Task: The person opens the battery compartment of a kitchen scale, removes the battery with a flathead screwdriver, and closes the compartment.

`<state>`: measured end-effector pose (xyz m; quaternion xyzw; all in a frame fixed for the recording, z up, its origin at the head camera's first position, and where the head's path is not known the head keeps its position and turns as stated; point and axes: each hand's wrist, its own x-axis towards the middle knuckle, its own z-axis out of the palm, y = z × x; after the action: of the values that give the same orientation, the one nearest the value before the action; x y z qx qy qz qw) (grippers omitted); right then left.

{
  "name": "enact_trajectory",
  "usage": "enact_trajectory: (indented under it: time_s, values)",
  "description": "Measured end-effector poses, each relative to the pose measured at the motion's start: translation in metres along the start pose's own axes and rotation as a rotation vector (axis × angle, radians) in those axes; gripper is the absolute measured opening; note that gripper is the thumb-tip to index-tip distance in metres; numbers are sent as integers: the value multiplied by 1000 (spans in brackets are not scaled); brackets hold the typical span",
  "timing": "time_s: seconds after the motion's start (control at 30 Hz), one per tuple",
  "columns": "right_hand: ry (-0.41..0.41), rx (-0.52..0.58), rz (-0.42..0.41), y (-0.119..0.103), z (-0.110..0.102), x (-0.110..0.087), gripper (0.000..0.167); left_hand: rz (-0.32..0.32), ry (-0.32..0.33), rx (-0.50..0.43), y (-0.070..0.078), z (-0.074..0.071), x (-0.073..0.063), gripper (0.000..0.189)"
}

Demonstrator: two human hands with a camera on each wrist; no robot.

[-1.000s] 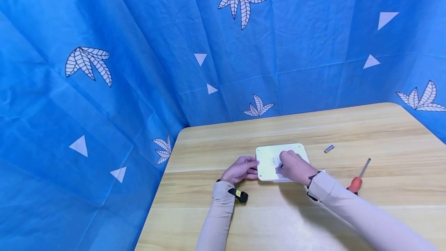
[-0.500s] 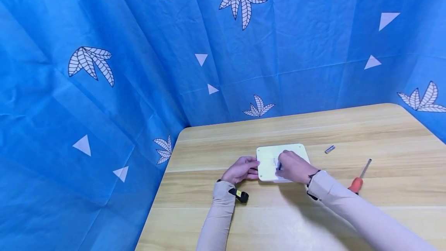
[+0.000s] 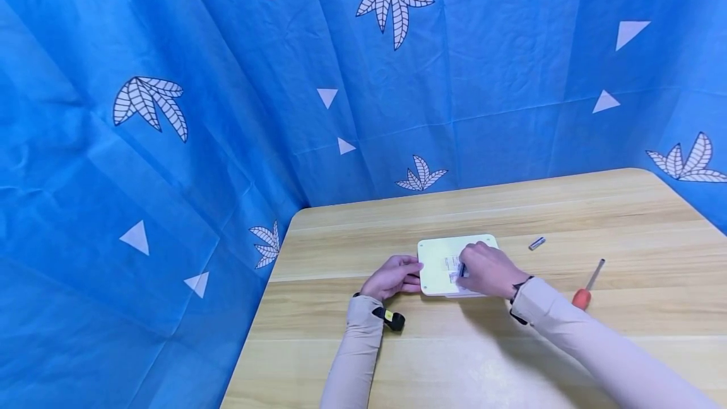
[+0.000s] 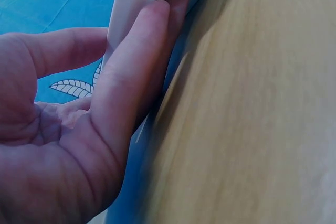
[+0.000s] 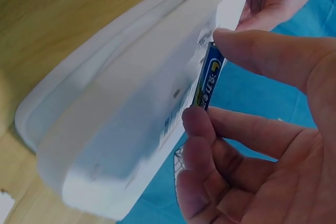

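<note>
Head view, item record: white flat device (image 3: 440,260) lying underside-up on the wooden table (image 3: 511,358), near its middle. Left hand (image 3: 392,276) at the device's left edge, fingers laid straight along the rim and pressing it, thumb apart from them. Right hand (image 3: 485,270) over the device's middle, thumb and forefinger pinching a blue battery (image 5: 208,83) held against the underside. Second battery (image 3: 536,243) loose on the table well to the right; orange-handled screwdriver (image 3: 585,292) beyond the right forearm. Risks, as judged: battery may slip from the fingertip pinch and roll; wrong polarity possible, markings unreadable; device may skid if the left hand's bracing slackens; loose battery may roll toward the table edge
</note>
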<state>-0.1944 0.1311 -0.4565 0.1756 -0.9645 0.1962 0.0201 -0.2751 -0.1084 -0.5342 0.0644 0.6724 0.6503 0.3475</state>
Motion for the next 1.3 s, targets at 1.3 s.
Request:
enact_trajectory:
  time_s: [1.3]
  values:
    - [-57, 10, 181, 53, -46, -20, 20, 6, 53, -5, 0, 4, 0, 39]
